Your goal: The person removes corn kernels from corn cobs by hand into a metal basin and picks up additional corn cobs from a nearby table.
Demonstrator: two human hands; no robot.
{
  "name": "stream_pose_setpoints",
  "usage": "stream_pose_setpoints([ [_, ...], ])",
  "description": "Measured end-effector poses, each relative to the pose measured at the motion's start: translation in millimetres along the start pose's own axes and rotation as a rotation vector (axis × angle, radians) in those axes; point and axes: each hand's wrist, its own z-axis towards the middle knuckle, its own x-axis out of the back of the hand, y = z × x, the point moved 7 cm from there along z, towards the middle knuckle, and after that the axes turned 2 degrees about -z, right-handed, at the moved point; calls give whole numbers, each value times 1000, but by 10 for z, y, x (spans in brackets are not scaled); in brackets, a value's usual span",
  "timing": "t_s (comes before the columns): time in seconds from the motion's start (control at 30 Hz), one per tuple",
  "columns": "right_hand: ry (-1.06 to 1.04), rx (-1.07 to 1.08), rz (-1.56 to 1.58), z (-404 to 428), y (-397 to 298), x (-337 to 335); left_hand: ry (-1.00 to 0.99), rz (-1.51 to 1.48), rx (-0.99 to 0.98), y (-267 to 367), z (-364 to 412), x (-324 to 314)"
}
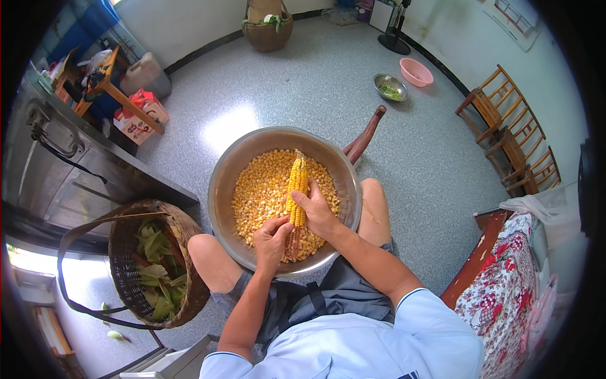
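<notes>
Over a wide metal basin (218,189), my right hand (320,211) is shut on a yellow ear of corn (297,182), its thumb across the kernels. The upper part still bears rows of kernels, while the lower end shows bare reddish cob (293,244). My left hand (271,241) pinches at the ear's side with thumb and fingers, where kernels meet bare cob. Loose corn kernels (258,189) cover the basin's bottom beneath both hands. The basin rests between my knees.
Left of my knee stands a woven basket (189,284) with green husks (158,275). Beyond the basin juts a reddish-brown wooden piece (367,137). Farther off are a metal bowl (382,81) with green bits, a pink basin (416,64) and small chairs (511,137) along the wall.
</notes>
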Motion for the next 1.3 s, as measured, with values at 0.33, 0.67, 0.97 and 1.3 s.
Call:
stream_pose_setpoints([
  [0.33, -5, -3, 25, 7, 0, 10, 4, 97, -59, 62, 7, 29],
  [0.67, 54, -20, 29, 4, 40, 55, -36, 255, -108, 97, -46, -105],
  [0.97, 18, -23, -27, -1, 10, 11, -48, 114, -39, -80, 41, 34],
  [1.3, 2, -45, -31, -38, 0, -58, -32, 117, 24, 13, 9, -30],
])
